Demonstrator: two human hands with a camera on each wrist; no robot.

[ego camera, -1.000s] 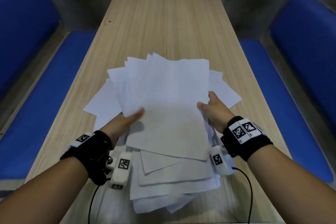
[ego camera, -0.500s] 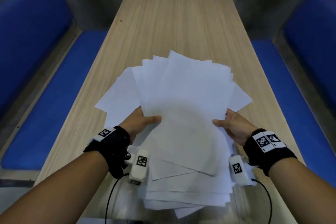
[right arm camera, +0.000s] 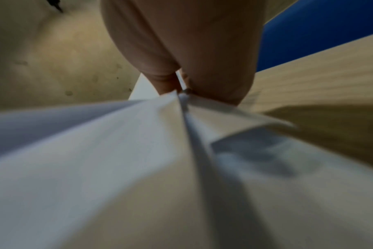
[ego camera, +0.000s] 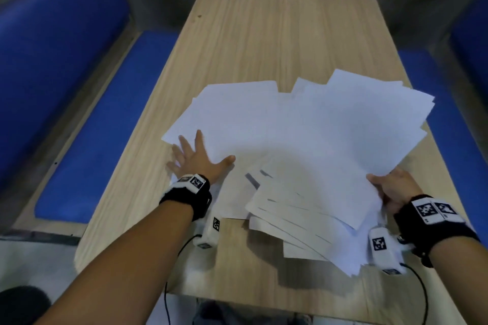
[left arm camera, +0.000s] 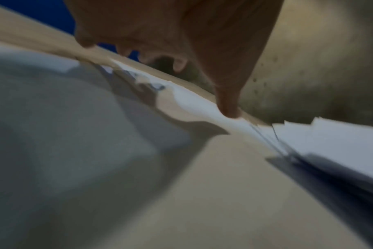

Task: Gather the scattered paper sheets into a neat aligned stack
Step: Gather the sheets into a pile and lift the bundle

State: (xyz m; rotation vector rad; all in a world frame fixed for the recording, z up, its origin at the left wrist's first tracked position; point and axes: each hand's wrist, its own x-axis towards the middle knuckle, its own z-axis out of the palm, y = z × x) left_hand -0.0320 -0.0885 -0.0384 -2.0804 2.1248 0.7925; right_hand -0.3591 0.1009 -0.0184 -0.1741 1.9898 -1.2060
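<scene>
Several white paper sheets lie fanned and askew over the near half of the wooden table. My right hand grips the fanned bundle at its near right edge, thumb on top; in the right wrist view the sheets are pinched between thumb and fingers and lifted off the wood. My left hand lies flat with fingers spread on loose sheets at the left of the pile. In the left wrist view its fingertips press down on a sheet edge.
Blue padded benches flank the table on both sides, the right bench close to the bundle's corner. The table's near edge is just below the pile. The far half of the table shows bare wood.
My left hand has let go of the bundle and moved left, flattening onto loose sheets. My right hand has swung the bundle to the right, still gripping it.
</scene>
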